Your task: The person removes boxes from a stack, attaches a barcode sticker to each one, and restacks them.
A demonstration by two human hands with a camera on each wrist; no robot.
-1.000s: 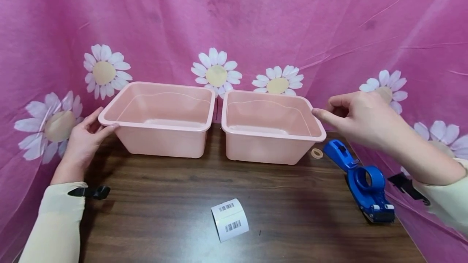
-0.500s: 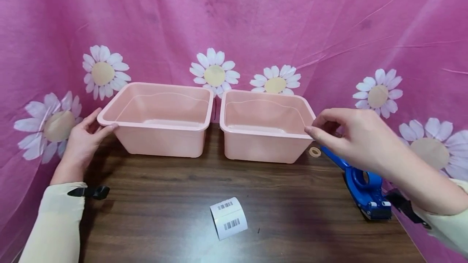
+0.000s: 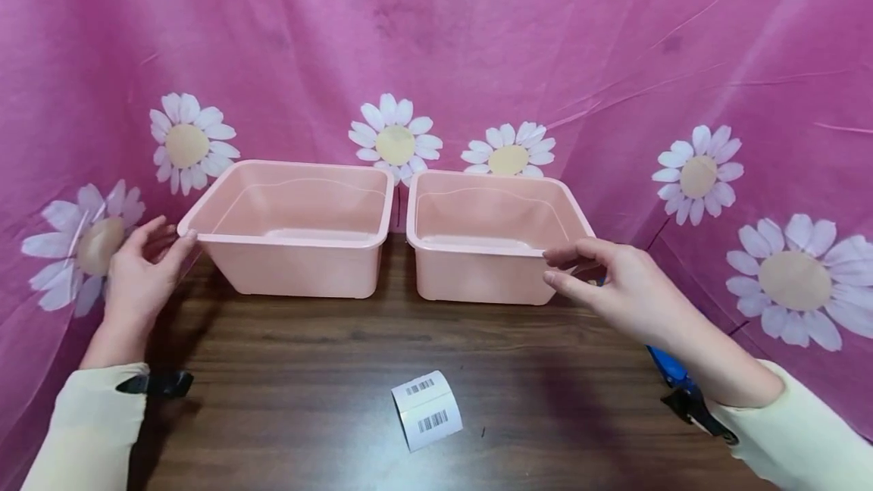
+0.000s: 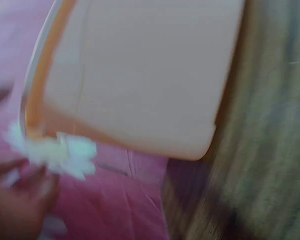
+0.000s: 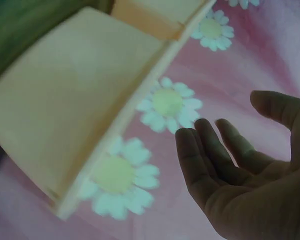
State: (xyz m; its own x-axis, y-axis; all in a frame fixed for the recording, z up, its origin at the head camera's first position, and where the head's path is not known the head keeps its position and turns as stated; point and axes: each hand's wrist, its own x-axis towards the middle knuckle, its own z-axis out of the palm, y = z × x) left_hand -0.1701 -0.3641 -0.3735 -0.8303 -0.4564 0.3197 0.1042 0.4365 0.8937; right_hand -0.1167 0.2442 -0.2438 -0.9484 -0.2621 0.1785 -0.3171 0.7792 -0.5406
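Note:
Two pink plastic bins stand side by side on the brown table. At the near left corner of the left bin (image 3: 293, 267) is my left hand (image 3: 142, 275), its thumb overlapping the rim in the head view. The left wrist view, blurred, shows those fingers spread and apart from the plastic. My right hand (image 3: 614, 283) hovers in front of the near right corner of the right bin (image 3: 477, 276), hiding that corner. In the right wrist view its fingers are relaxed and parted from the thumb, with nothing between them.
A curled strip of white labels (image 3: 428, 409) with barcodes lies on the table (image 3: 307, 400) in front. The blue tape dispenser (image 3: 668, 366) is mostly hidden behind my right forearm. A pink cloth (image 3: 436, 36) with daisies hangs close behind the bins.
My right hand has moved left and toward me from the right bin's rim, covering the tan ring and most of the dispenser. The left hand has shifted slightly left and down off its corner.

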